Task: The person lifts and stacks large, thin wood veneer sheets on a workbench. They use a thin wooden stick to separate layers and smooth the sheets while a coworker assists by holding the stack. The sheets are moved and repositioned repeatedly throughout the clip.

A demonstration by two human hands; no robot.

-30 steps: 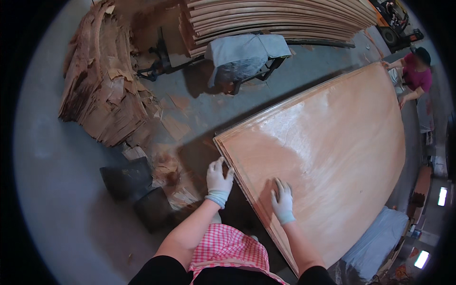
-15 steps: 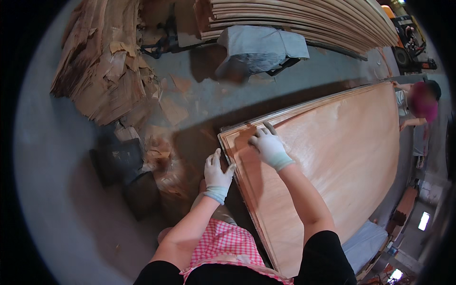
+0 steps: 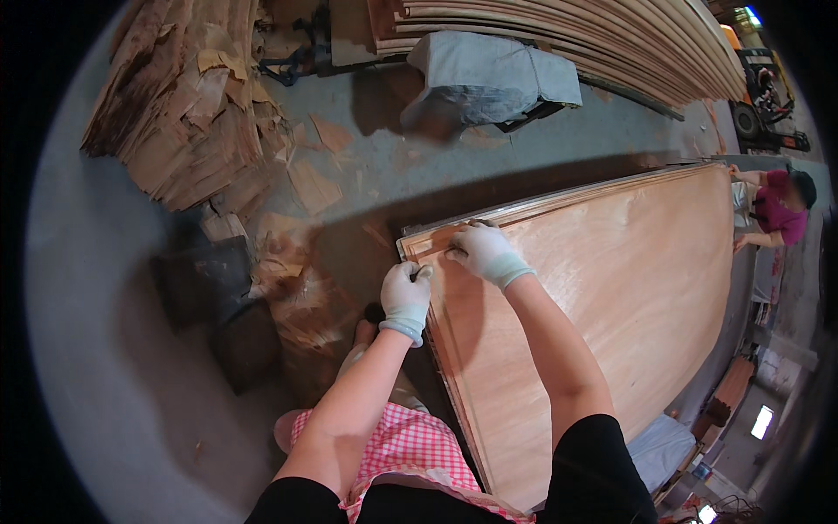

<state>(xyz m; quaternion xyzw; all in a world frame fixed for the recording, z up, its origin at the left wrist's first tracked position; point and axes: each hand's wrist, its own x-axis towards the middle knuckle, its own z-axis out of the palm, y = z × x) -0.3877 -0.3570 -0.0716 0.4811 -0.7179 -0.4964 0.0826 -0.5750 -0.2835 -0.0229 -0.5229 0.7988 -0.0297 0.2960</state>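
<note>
- So the top sheet was lying on a stack of thin wood sheets, spreading from mid-view out to 3 o'clock.
- Already down flat, by the look of it; lower layers peeked out at its near corner, so I'd guess the edges weren't flush yet.
- Long axis seemed to run toward 2–3 o'clock, though the fisheye bends it, near corner aiming at 9–10.
- Left hand: fingers curled in at the stack's 9 o'clock edge. Right hand: bent fingers on the near corner. Couldn't tell if either grip was really closed on wood.
- Co-worker around 2–3, hands at the far edge.
- Ragged veneer pile at 10, covered cart near 1.
</note>
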